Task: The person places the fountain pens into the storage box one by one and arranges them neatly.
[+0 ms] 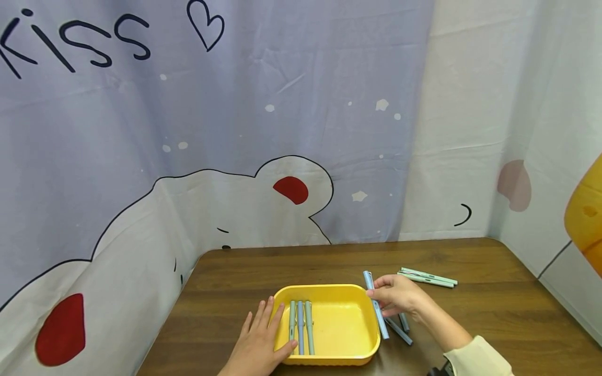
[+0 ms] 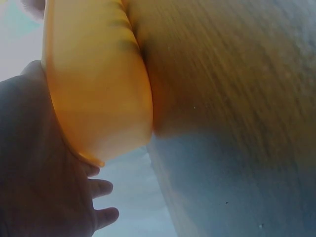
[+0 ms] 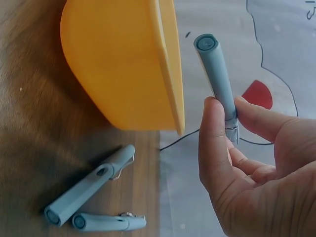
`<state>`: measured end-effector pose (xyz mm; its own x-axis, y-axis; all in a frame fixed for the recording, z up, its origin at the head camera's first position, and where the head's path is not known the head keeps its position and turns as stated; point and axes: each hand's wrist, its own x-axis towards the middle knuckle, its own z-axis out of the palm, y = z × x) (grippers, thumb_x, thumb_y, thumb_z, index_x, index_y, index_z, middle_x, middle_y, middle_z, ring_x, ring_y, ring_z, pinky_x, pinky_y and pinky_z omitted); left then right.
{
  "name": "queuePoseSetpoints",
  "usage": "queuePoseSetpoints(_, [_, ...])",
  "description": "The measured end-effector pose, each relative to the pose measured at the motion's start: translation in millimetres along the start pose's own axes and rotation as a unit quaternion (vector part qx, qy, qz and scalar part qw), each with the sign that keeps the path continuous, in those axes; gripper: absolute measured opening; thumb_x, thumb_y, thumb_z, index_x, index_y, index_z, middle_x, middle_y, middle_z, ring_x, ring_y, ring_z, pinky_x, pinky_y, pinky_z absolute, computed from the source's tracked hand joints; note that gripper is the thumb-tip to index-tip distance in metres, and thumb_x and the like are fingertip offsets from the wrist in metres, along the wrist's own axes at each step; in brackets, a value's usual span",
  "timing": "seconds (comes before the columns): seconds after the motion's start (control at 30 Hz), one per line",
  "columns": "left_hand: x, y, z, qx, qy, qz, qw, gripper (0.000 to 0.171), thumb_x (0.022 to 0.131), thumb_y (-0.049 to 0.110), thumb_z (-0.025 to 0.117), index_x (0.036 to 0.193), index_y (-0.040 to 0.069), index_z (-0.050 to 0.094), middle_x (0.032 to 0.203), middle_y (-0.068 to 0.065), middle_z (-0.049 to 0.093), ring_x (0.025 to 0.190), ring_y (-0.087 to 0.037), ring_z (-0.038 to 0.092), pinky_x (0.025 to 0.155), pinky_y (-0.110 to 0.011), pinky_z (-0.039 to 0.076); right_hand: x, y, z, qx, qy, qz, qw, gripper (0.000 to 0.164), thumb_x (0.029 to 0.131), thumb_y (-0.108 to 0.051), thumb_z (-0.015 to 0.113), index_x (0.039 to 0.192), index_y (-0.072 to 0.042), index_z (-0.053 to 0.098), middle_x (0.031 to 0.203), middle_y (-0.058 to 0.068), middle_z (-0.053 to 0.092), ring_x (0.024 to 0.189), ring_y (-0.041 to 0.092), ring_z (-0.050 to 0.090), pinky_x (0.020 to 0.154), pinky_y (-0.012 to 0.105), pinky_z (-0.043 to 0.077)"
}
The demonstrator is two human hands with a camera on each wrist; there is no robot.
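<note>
A yellow tray (image 1: 342, 360) sits on the table with three capped pens lying side by side in its left part: a green pen (image 1: 292, 319), a blue pen (image 1: 300, 329) and another green pen (image 1: 309, 329). My left hand (image 1: 256, 342) rests over the tray's left rim, fingers spread and straight, thumb near the lower ends of the pens. Between thumb and fingers, my right hand (image 1: 397, 296) pinches a light blue pen (image 1: 380, 318) at the tray's right edge. The right wrist view shows this pen (image 3: 217, 74) raised beside the tray wall (image 3: 113, 64).
Two blue pens, one nearer (image 3: 89, 187) and one shorter-looking (image 3: 108, 223), lie on the table right of the tray, below my right hand. Several light green pens (image 1: 428, 280) lie farther back. A printed curtain (image 1: 291, 130) hangs behind the wooden table (image 1: 226, 282).
</note>
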<state>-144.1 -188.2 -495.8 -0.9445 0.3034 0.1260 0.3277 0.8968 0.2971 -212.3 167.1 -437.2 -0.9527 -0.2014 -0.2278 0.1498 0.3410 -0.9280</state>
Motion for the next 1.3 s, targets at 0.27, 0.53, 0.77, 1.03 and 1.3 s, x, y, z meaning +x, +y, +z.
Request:
queuePoseSetpoints(0.27, [-0.3, 0.6, -0.5, 0.000, -0.002, 0.000, 1.0000, 0.087, 0.096, 0.066, 0.052, 0.158, 0.008, 0.035, 0.165, -0.022, 0.023, 0.151, -0.044, 0.022, 0.115, -0.070, 0.020, 1.3, -4.9, 11.8, -0.008, 0.003, -0.002, 1.000, 0.040, 0.090, -0.016, 0.077, 0.118, 0.008, 0.062, 0.090, 0.013, 0.070, 0.074, 0.021, 0.067, 0.061, 0.036, 0.062])
queuePoseSetpoints(0.53, [-0.7, 0.5, 0.1, 0.002, -0.002, 0.003, 1.0000, 0.087, 0.096, 0.066, 0.052, 0.158, 0.008, 0.035, 0.165, -0.022, 0.022, 0.151, -0.044, 0.022, 0.115, -0.070, 0.021, 3.9, -6.0, 22.5, -0.006, -0.002, -0.008, 1.000, 0.032, 0.090, -0.013, 0.077, 0.111, 0.007, 0.064, 0.083, 0.011, 0.067, 0.071, 0.021, 0.065, 0.058, 0.034, 0.061])
queuePoseSetpoints(0.77, [-0.2, -0.1, 0.5, 0.006, 0.004, 0.006, 1.0000, 0.087, 0.096, 0.067, 0.051, 0.158, 0.008, 0.035, 0.165, -0.022, 0.022, 0.151, -0.044, 0.022, 0.115, -0.070, 0.021, 4.6, -10.3, 34.1, 0.000, -0.014, -0.010, 1.000, 0.033, 0.091, -0.013, 0.076, 0.114, 0.007, 0.062, 0.082, 0.010, 0.067, 0.070, 0.021, 0.066, 0.058, 0.036, 0.061])
queuePoseSetpoints(1.03, [-0.1, 0.3, -1.6, 0.006, -0.002, 0.003, 1.0000, 0.087, 0.096, 0.067, 0.051, 0.158, 0.009, 0.034, 0.166, -0.021, 0.021, 0.152, -0.043, 0.021, 0.116, -0.069, 0.020, 7.0, -12.1, 46.3, -0.006, -0.021, -0.007, 1.000, 0.037, 0.092, -0.012, 0.075, 0.118, 0.009, 0.059, 0.085, 0.012, 0.069, 0.070, 0.021, 0.067, 0.060, 0.037, 0.062])
queuePoseSetpoints(1.3, [-0.1, 0.0, -1.9, 0.002, -0.003, 0.007, 1.0000, 0.085, 0.097, 0.066, 0.051, 0.158, 0.009, 0.034, 0.166, -0.021, 0.021, 0.152, -0.043, 0.021, 0.115, -0.070, 0.020, 9.0, -11.6, 58.5, 0.005, -0.027, 0.003, 1.000, 0.034, 0.091, -0.013, 0.075, 0.114, 0.007, 0.060, 0.085, 0.012, 0.068, 0.072, 0.021, 0.067, 0.060, 0.035, 0.062])
